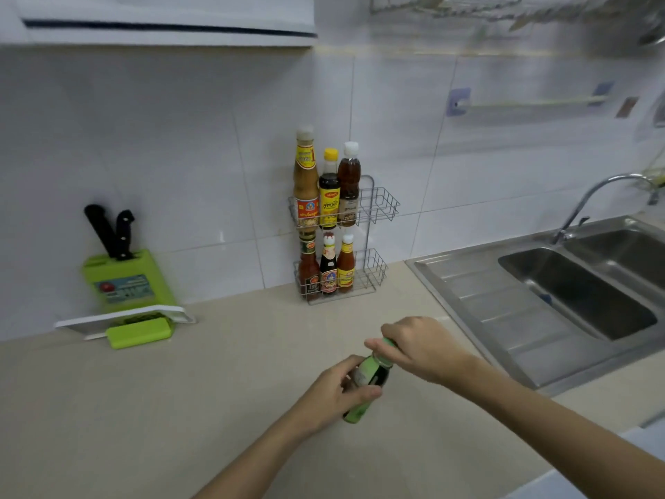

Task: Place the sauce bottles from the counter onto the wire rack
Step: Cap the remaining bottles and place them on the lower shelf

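Observation:
A dark sauce bottle with a green label and green cap is held above the beige counter, tilted. My left hand grips its body, and my right hand closes over its cap. Against the tiled wall stands a two-tier wire rack. Its upper tier holds three tall bottles on the left side, and its lower tier holds three smaller bottles. The right end of each tier has no bottle in it.
A green knife block with two black-handled knives stands at the left, with a white and green board in front of it. A steel double sink with a tap lies to the right of the rack.

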`<state>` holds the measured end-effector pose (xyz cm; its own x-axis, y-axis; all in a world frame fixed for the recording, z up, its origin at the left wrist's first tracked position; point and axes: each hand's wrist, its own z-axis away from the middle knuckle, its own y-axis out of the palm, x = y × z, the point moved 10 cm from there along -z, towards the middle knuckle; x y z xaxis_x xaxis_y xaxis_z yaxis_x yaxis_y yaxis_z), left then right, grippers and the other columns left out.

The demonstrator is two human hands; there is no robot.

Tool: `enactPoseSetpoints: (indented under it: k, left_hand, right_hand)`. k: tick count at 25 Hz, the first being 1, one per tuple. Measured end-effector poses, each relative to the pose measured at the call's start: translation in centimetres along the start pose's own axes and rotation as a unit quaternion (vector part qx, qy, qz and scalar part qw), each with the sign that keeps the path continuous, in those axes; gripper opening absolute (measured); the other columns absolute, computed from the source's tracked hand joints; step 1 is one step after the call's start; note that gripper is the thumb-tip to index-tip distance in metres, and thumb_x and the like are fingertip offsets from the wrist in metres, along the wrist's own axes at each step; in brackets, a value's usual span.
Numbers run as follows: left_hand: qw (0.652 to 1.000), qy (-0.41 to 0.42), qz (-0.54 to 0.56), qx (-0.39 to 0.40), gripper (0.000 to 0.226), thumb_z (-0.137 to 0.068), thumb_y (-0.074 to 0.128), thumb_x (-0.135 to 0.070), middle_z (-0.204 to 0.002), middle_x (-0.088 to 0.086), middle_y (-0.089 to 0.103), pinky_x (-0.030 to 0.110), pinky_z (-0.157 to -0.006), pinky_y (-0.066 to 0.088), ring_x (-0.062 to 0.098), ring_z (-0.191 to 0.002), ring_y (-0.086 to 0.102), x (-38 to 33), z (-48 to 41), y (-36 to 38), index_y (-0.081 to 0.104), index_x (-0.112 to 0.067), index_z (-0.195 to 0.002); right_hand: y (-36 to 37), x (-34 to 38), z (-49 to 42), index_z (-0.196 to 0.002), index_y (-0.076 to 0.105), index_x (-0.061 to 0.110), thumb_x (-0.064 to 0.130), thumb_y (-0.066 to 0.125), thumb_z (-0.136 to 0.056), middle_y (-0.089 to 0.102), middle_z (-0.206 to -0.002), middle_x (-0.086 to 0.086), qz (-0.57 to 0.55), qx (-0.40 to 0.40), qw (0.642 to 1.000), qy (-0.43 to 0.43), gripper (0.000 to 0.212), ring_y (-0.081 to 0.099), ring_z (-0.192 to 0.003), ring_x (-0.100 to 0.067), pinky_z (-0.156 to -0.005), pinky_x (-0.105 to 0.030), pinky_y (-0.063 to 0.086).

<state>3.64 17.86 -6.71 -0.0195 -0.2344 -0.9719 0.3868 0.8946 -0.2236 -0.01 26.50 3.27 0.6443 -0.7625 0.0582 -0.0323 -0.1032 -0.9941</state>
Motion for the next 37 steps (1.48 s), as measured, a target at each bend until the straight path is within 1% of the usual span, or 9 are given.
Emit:
enactPoseSetpoints:
  k: [4,8,11,14,18,22,24,30,37]
  left_hand:
    - [0.996,-0.01,0.014,-0.086,0.028,-0.083,0.067,-0.041,-0.09,0.002,0.066,0.025,-0.075,0.046,0.012,-0.08,0.06,-0.8,-0.2,-1.7,0.06,-0.028,-0.106]
    - [0.993,-0.008,0.033,-0.109,0.028,-0.084,0.066,-0.043,-0.089,-0.005,0.065,0.027,-0.08,0.047,0.009,-0.083,0.061,-1.3,-0.1,-3.8,0.061,-0.027,-0.106]
    - [0.995,-0.011,0.023,-0.097,0.033,-0.082,0.067,-0.046,-0.101,0.002,0.068,0.036,-0.088,0.052,0.015,-0.094,0.065,-1.8,0.1,-4.2,0.06,-0.03,-0.11]
    - [0.996,-0.009,-0.003,-0.088,0.033,-0.082,0.068,-0.045,-0.105,0.007,0.067,0.034,-0.086,0.051,0.015,-0.093,0.063,-2.6,0.5,-3.7,0.058,-0.03,-0.11]
    - [0.995,-0.021,0.07,-0.069,0.032,-0.088,0.063,-0.04,-0.1,-0.002,0.065,0.03,-0.09,0.05,0.014,-0.097,0.065,-3.2,1.2,-3.6,0.058,-0.024,-0.114]
    - [0.996,-0.05,0.069,-0.019,0.037,-0.089,0.061,-0.041,-0.109,0.002,0.066,0.035,-0.096,0.05,0.02,-0.106,0.066,-3.3,1.7,-2.5,0.054,-0.02,-0.119]
    - [0.997,-0.053,0.01,-0.053,0.038,-0.087,0.06,-0.047,-0.113,0.005,0.066,0.039,-0.097,0.05,0.02,-0.108,0.064,-3.1,1.6,-3.0,0.053,-0.024,-0.118]
    - [0.987,-0.073,0.142,-0.005,0.037,-0.094,0.049,-0.046,-0.095,0.005,0.065,0.036,-0.071,0.05,0.02,-0.084,0.065,-4.5,1.7,-3.3,0.05,-0.021,-0.122]
    - [0.993,-0.038,0.104,0.026,0.048,-0.084,0.07,-0.032,-0.088,0.006,0.058,0.03,-0.056,0.047,0.019,-0.076,0.06,-5.1,0.8,-1.8,0.043,-0.018,-0.122]
  right_hand:
    - [-0.7,-0.8,-0.4,-0.097,0.063,0.017,0.081,0.001,-0.076,0.064,-0.092,-0.001,-0.053,-0.032,0.992,0.107,0.091,0.06,-0.081,-0.02,-0.07,-0.034,0.046]
    - [-2.9,0.0,-1.1,-0.144,0.038,0.025,0.048,0.039,-0.096,0.046,-0.144,0.003,-0.108,-0.108,0.988,-0.024,0.053,0.046,-0.13,-0.014,-0.105,-0.033,0.041]
    - [-2.5,0.6,-2.5,-0.125,0.058,0.023,0.04,0.049,-0.096,0.064,-0.121,0.004,-0.162,-0.049,0.983,-0.067,0.035,0.057,-0.105,-0.005,-0.091,-0.026,0.047]
    - [-3.0,0.2,-3.8,-0.085,0.061,0.016,0.071,0.029,-0.086,0.066,-0.079,0.0,-0.064,-0.066,0.995,-0.023,0.064,0.056,-0.066,-0.014,-0.066,-0.03,0.039]
    - [-3.6,2.2,-3.8,-0.119,0.055,0.022,0.065,0.029,-0.09,0.065,-0.106,0.006,-0.071,-0.056,0.991,-0.1,0.058,0.06,-0.086,-0.012,-0.075,-0.031,0.048]
    - [-2.9,2.8,-4.3,-0.082,0.057,0.016,0.048,0.042,-0.095,0.045,-0.06,0.005,0.057,-0.053,0.993,-0.088,0.038,0.047,-0.05,-0.02,-0.052,-0.035,0.045]
    - [-2.1,3.0,-4.4,-0.092,0.054,0.014,0.038,0.055,-0.093,0.043,-0.059,0.0,0.054,-0.05,0.996,-0.05,0.023,0.051,-0.048,-0.024,-0.043,-0.034,0.043]
    - [-4.4,2.4,-4.6,-0.099,0.053,0.019,0.056,0.019,-0.095,0.062,-0.091,0.002,-0.123,-0.083,0.985,-0.089,0.049,0.057,-0.08,-0.015,-0.069,-0.035,0.049]
    - [-4.1,1.2,-5.4,-0.063,0.046,0.017,0.053,0.02,-0.089,0.051,-0.057,-0.003,-0.122,-0.11,0.986,0.005,0.051,0.047,-0.054,-0.023,-0.053,-0.04,0.04]
